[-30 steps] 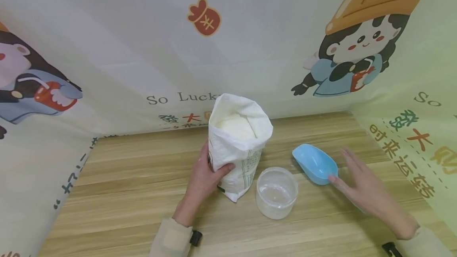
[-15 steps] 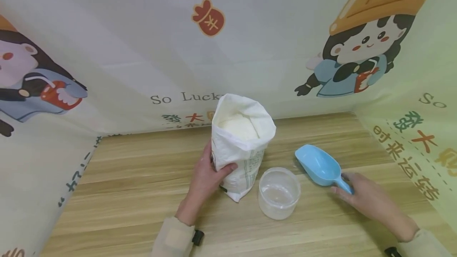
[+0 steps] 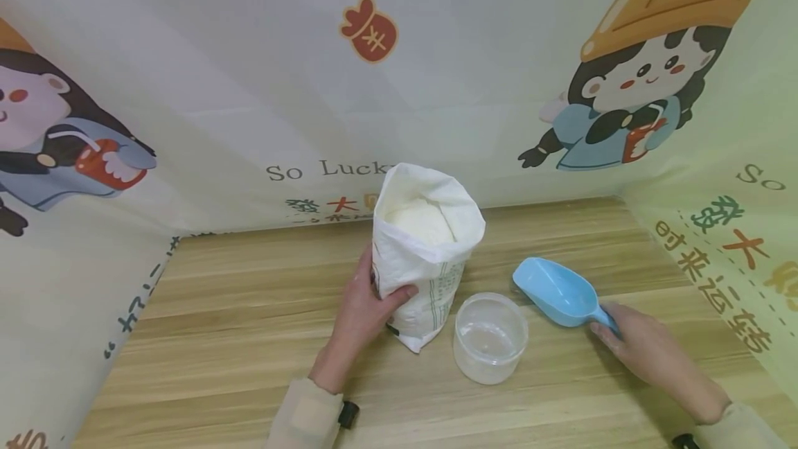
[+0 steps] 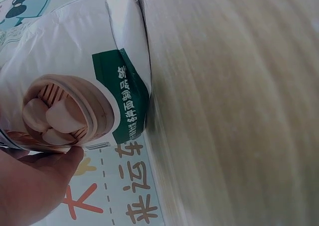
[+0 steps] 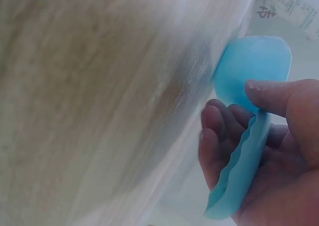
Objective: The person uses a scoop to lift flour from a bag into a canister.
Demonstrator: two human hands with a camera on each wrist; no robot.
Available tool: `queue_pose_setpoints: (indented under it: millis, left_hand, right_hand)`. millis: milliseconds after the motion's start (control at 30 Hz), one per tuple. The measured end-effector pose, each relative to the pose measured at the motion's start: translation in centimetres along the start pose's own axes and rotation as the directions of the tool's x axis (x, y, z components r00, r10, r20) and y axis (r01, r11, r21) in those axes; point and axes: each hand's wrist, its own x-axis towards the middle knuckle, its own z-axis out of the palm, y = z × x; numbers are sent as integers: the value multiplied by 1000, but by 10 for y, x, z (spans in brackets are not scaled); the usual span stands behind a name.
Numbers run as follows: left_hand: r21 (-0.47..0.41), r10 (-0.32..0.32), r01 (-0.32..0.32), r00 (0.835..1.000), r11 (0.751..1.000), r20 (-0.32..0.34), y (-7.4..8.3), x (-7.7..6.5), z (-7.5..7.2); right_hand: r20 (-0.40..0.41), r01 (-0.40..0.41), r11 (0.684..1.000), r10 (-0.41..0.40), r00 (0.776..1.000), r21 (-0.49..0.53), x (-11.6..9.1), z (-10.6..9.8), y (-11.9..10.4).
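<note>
An open white flour bag [image 3: 427, 279] stands upright near the middle of the table, filled with white powder. My left hand [image 3: 360, 307] grips its left side, thumb across the front. In the left wrist view the bag [image 4: 65, 41] carries a picture of steamed buns in a bamboo steamer. To the right, a light blue scoop [image 3: 557, 291] has its handle in my right hand [image 3: 651, 348]. The right wrist view shows the thumb on the scoop [image 5: 256, 61] and fingers curled beneath the handle. Between bag and scoop sits a clear round tub [image 3: 490, 348].
A wood-grain table [image 3: 218, 338] carries everything. Pale printed cloth [image 3: 249, 75] with cartoon figures and lettering hangs behind it and at both sides. The bag's top reaches close to the back cloth.
My right hand has come from hovering beside the scoop to holding its handle. The scoop has turned slightly. The left hand stays on the bag, and the view has shifted a little.
</note>
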Motion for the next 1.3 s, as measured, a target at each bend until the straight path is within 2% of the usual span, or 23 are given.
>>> queue_pose_setpoints:
  millis: [367,600,800,933,1067,1300]
  left_hand:
    - [-6,12,-12,1000,1000,2,0,1,-1]
    - [1,16,-16,1000,1000,1,1,1,-1]
    - [-19,32,-32,999,999,-1,1,1,0]
    - [-17,34,-34,999,999,-2,0,1,0]
    - [-8,29,-29,1000,1000,-5,0,0,0]
    - [-1,12,-12,1000,1000,-3,-1,0,1]
  right_hand:
    - [-56,18,1000,-17,998,16,-1,1,0]
    - [-146,75,996,-68,987,46,-1,-7,0]
    - [-267,102,992,-79,961,73,2,-22,-8]
    - [-319,107,993,-83,944,57,3,-36,-17]
    - [-381,134,990,-110,918,38,4,-47,-27]
    - [-439,198,980,-169,883,19,10,-61,-50]
